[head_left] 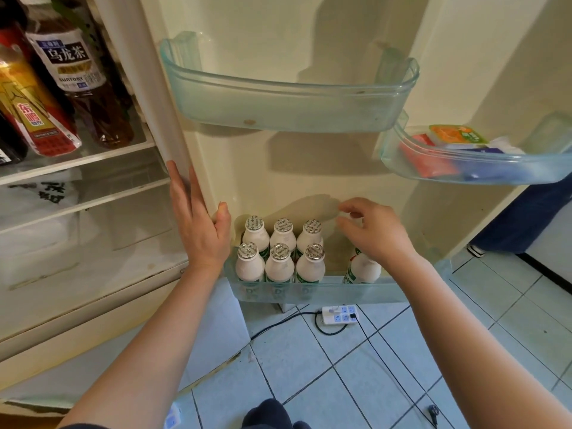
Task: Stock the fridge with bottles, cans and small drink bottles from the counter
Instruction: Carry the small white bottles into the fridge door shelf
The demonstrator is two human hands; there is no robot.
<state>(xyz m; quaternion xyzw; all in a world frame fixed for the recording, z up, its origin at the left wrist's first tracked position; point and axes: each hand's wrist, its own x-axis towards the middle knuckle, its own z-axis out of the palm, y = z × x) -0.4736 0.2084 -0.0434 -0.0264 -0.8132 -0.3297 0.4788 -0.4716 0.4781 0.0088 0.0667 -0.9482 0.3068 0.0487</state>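
Observation:
Six small white drink bottles (280, 258) with foil caps stand in two rows at the left of the bottom door shelf (309, 292). A seventh small bottle (363, 270) leans slightly further right on the same shelf. My right hand (371, 233) hovers just above it and hides its cap; the fingers are loosely curled, with nothing visible between them. My left hand (199, 224) rests flat against the hinge-side edge of the fridge door (198, 144), fingers straight and thumb on the inner panel.
An upper door shelf (288, 100) holds nothing. Another door shelf (476, 165) at right holds packets. Large tea bottles (77, 75) stand on the fridge's inner shelf at left. A power strip (339, 315) and cables lie on the tiled floor below.

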